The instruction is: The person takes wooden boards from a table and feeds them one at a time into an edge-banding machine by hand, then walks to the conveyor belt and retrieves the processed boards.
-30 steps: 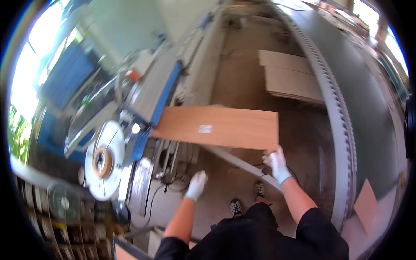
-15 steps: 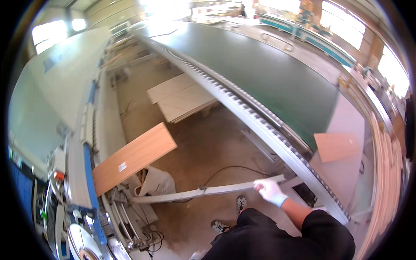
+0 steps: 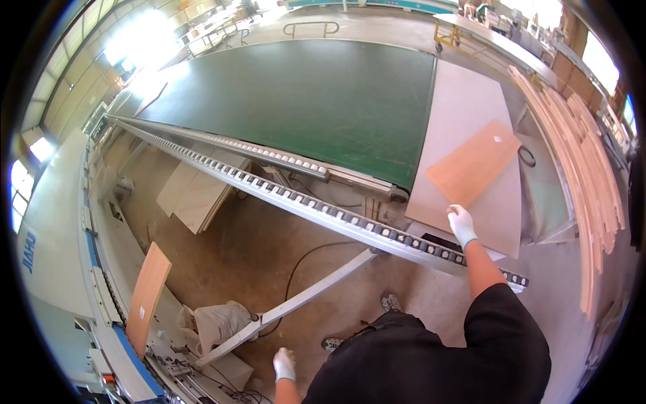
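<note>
My right hand [image 3: 461, 223], in a white glove with a bare wrist, is at the near end of a flat rectangular wood panel [image 3: 476, 161]. Its fingers are curled against the panel's near corner; their tips are partly hidden. This panel lies slanted on a pale board [image 3: 464, 94] beside the green conveyor belt, and carries a small white label. Low on the left, my left hand [image 3: 284, 363], also gloved, hangs over the floor with its fingers curled in and nothing visible in them. Another labelled wood panel [image 3: 147, 296] rests on the machine edge at the left.
A metal roller rail [image 3: 282, 195] runs across in front of the green belt [image 3: 303, 101]. Below it, a slanted metal bar [image 3: 303, 296] crosses over a cable, near a pale sack [image 3: 215, 324]. Stacked boards [image 3: 202, 192] lie beneath the rail; long wood strips [image 3: 572, 161] are at the right.
The view has swung to the right. My right hand has reached forward over the rail to the wood panel on the pale board. My left hand has come further into view.
</note>
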`<state>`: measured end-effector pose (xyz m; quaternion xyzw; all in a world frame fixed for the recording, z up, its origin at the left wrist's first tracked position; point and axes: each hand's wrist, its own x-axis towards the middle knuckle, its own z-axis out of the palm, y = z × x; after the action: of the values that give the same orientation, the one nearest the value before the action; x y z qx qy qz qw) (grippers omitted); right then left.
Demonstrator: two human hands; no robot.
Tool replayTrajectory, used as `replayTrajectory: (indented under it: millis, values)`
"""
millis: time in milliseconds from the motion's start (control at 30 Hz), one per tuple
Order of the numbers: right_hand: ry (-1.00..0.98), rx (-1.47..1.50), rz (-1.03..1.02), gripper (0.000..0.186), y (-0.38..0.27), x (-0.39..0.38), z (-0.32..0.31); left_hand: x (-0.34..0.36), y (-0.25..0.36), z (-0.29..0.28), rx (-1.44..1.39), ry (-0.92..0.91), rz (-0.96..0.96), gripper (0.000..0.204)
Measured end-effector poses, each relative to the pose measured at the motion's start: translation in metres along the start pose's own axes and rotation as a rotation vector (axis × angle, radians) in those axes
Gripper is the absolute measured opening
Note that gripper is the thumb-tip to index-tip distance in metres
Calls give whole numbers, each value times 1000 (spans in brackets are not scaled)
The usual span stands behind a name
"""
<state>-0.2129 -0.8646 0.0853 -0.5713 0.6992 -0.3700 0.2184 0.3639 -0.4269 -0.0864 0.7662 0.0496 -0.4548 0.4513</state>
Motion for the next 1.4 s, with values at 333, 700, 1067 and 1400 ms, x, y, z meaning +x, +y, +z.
replayTrajectory:
  millis: [333, 700, 1067, 1400]
  values:
    - [-50, -497, 68, 57, 137, 98, -17, -137, 7, 180, 1201, -749, 700, 34]
    - [-530, -707, -234, 93, 133, 50, -38, -141, 76, 292, 1008, -329, 348, 51]
    - [-308, 17, 282, 26, 364, 5, -158, -119, -8, 290, 1142, -445, 246, 55]
    - [-317, -150, 634, 43, 329, -5, -178, -99, -23, 277, 1025, -306, 307, 51]
